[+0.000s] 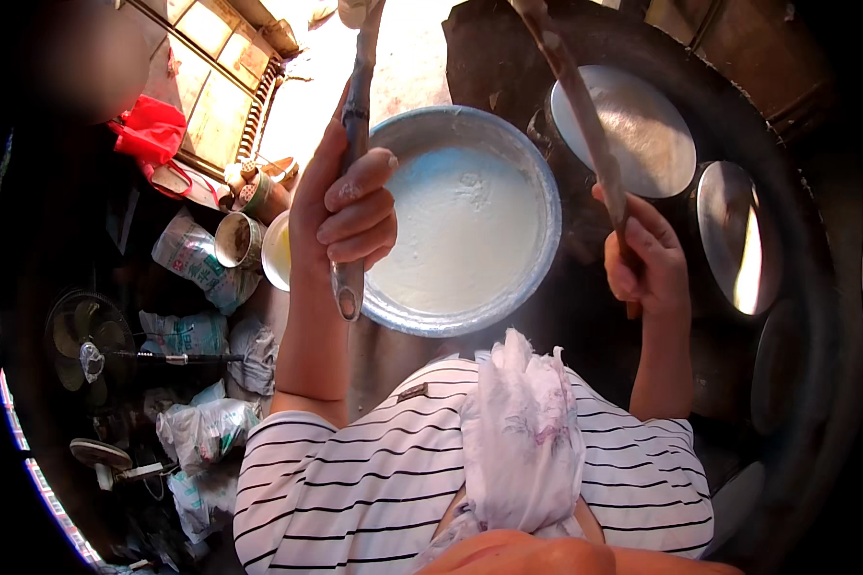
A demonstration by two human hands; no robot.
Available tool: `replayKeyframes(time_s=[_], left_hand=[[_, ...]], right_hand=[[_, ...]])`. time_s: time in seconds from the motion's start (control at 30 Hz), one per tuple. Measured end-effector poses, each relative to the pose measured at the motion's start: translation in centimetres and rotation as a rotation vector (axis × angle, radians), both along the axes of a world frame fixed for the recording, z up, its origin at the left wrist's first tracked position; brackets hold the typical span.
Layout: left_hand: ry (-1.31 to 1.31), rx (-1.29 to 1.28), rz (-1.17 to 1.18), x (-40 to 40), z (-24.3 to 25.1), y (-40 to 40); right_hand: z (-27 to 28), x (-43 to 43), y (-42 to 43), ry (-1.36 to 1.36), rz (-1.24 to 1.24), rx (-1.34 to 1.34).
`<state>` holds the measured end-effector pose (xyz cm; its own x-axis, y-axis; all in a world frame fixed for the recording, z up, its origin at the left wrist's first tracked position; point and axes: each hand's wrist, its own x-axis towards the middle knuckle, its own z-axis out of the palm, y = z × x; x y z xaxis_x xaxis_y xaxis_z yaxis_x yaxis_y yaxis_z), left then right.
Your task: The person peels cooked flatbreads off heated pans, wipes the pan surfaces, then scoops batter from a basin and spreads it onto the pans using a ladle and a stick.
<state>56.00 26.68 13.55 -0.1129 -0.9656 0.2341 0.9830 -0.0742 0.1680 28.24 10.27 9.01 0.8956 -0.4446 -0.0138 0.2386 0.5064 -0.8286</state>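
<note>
My left hand (359, 205) is closed around the hollow metal handle (357, 118) of a long tool, whose far end runs out at the top of the picture. My right hand (651, 251) grips a wooden stick (588, 122) that slants up and to the left, also leaving the view at the top. Between and beyond both hands stands a large round basin (464, 327) with a bluish rim. Thick white liquid (467, 230) fills much of it, with a small lumpy patch near the far side. Whitish residue marks my left fingers.
To the right, several round discs, pans or lids, including a pale one (633, 136) and a shiny one (737, 237), sit along a dark curved surface. On the left are a white-and-yellow bowl (277, 251), a bucket (239, 241), plastic bags (201, 259), a red bag (151, 133) and an electric fan (90, 345).
</note>
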Motion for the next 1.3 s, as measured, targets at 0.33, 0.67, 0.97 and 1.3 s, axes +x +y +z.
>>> replayKeyframes(time_s=[0.33, 0.67, 0.97, 1.3], left_hand=[[0.144, 0.36, 0.017, 1.0, -7.3, 0.9], [0.442, 0.487, -0.377, -4.4, -8.8, -7.1], [0.566, 0.355, -1.02, -33.2, -0.5, -22.9], [0.284, 0.5, -1.2, -45.5, -13.0, -35.4]], right_hand=[[-7.3, 0.5, 4.1, 0.286, -0.016, 0.147], [-11.4, -3.9, 5.5, 0.255, -0.283, 0.28], [-6.3, -19.2, -4.8, 0.562, -1.389, -0.548], [-17.3, -34.4, -2.2, 0.6, -1.589, 0.225]])
